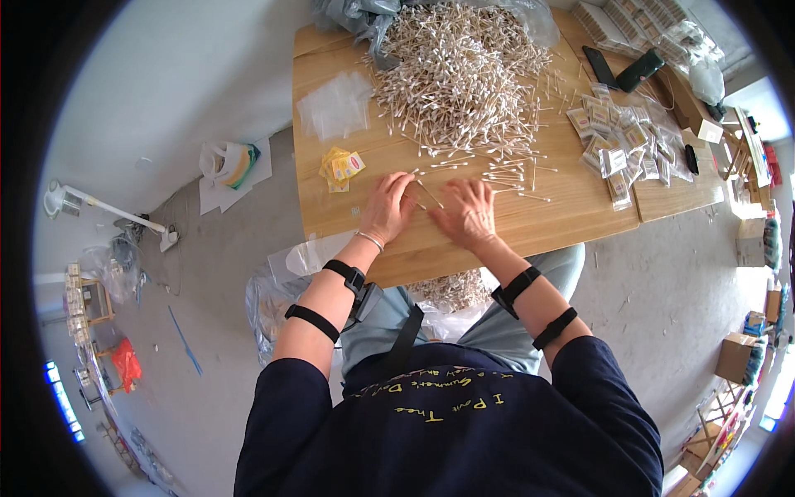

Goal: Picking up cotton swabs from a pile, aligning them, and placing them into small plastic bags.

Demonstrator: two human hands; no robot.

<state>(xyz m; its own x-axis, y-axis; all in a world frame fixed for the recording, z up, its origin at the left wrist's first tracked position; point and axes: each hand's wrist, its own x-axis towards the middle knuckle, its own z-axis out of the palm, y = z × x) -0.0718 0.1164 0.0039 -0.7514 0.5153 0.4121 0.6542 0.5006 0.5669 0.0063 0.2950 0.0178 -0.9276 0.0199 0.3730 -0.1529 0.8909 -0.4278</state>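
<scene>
My left hand and my right hand rest side by side, palms down, on the wooden table near its front edge. Between them they pinch a small bunch of cotton swabs lying flat on the wood. Just beyond the hands loose swabs are scattered, and further back rises a big pile of cotton swabs. Small yellow paper labels lie to the left of my left hand.
A stack of clear small plastic bags sits at the table's far left. Several filled swab packets spread across the right side, with two dark phones behind them. A bag of swabs lies in my lap. Cardboard boxes stand on the floor at right.
</scene>
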